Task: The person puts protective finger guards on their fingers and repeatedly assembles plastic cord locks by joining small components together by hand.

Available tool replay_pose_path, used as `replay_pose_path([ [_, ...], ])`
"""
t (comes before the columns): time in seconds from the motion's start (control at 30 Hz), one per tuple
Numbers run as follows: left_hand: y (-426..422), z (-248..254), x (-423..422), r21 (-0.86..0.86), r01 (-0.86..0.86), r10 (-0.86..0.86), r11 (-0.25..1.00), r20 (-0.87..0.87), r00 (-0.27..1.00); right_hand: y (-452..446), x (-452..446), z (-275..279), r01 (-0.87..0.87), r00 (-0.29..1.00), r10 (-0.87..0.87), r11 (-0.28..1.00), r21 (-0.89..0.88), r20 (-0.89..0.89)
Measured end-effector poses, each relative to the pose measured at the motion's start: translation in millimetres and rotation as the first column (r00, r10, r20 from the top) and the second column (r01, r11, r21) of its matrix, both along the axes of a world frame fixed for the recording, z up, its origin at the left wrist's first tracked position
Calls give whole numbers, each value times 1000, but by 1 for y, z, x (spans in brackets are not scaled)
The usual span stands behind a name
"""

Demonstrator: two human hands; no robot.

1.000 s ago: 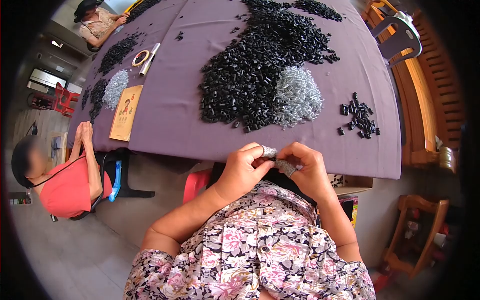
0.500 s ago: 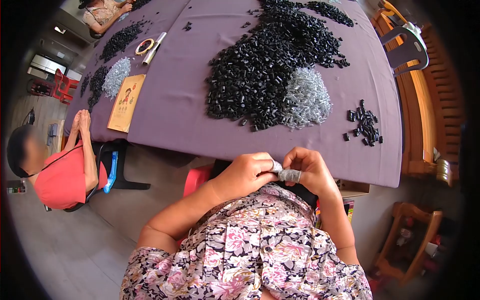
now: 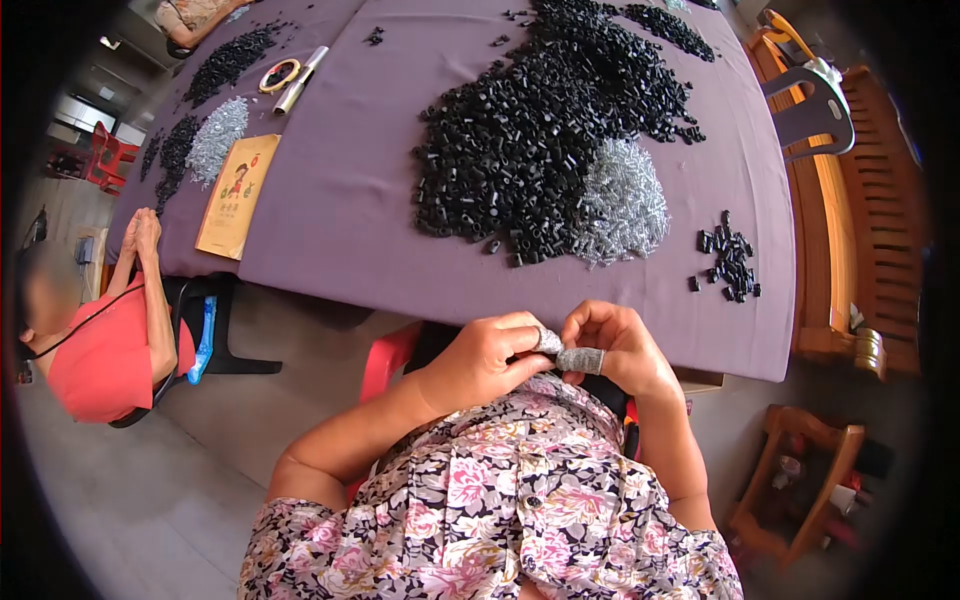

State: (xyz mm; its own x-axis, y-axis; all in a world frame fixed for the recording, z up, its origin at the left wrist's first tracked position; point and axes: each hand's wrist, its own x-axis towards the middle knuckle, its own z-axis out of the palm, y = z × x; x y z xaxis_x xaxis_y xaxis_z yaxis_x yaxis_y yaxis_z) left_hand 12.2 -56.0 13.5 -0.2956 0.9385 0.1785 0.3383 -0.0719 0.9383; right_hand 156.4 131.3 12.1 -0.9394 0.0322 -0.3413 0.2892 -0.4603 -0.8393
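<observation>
- A person's left hand and right hand meet just before the near edge of a cloth-covered tabletop, fingertips drawn together; whether either grips a piece cannot be told.
- Grey finger wraps cover a digit on each hand.
- Beyond them spreads a heap of small black plastic pieces, with a pile of clear plastic pieces pressed against its right flank.
- A smaller cluster of black pieces lies apart, near the tabletop's right edge.
- To the left rests a yellow booklet bearing a cartoon figure and printed characters too small to read.
- Behind it, a ring of tape encircles a few dark bits and lies beside a silvery roll.
- More black pieces and a second clear pile occupy the far left.
- A co-worker in a coral top sits at left, palms together near the tabletop; another person's patterned sleeve shows at the top.
- A grey plastic chair and a slatted wooden bench line the right side.
- At lower right, a wooden frame surrounds items too dark to identify.
</observation>
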Motion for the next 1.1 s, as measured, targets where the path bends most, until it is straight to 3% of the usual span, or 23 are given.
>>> replay_pose_path([
  [0.13, -1, -3, 0, -27, 18, -13, 999, 165, 986, 0, 1, 3, 2, 1000, -2, 1000, 1, 18],
  [0.47, 0, -9, 5, -72, 17, 8, 997, 336, 942, 1, 2, 9, 24, 999, -23, 999, -22, 48],
  [0.5, 1, -10, 7, -93, 19, 22, 995, 418, 908, 0, 1, 10, 34, 998, -33, 999, -26, 46],
  [0.57, 2, -13, 11, -135, 27, 55, 990, 569, 821, -3, 1, 9, 61, 997, -64, 996, 71, 38],
  [0.63, 1, -14, 10, -169, 30, 60, 985, 501, 864, -6, 2, 10, 93, 994, -102, 975, 202, 34],
  [0.7, 2, -13, 11, -220, 16, 90, 975, 465, 881, -13, 5, 15, 122, 989, -144, 923, 364, 34],
  [0.8, 4, -14, 12, -313, 14, 184, 950, 592, 785, -24, 8, 14, 164, 981, -193, 763, 625, -21],
  [0.9, 7, -13, 13, -281, -18, 207, 960, 661, 721, -29, 10, 14, 223, 972, -205, 651, 725, -114],
  [1.1, 8, -14, 10, -294, 2, 230, 956, 751, 619, -38, 10, 20, 353, 933, -66, 369, 860, -354],
])
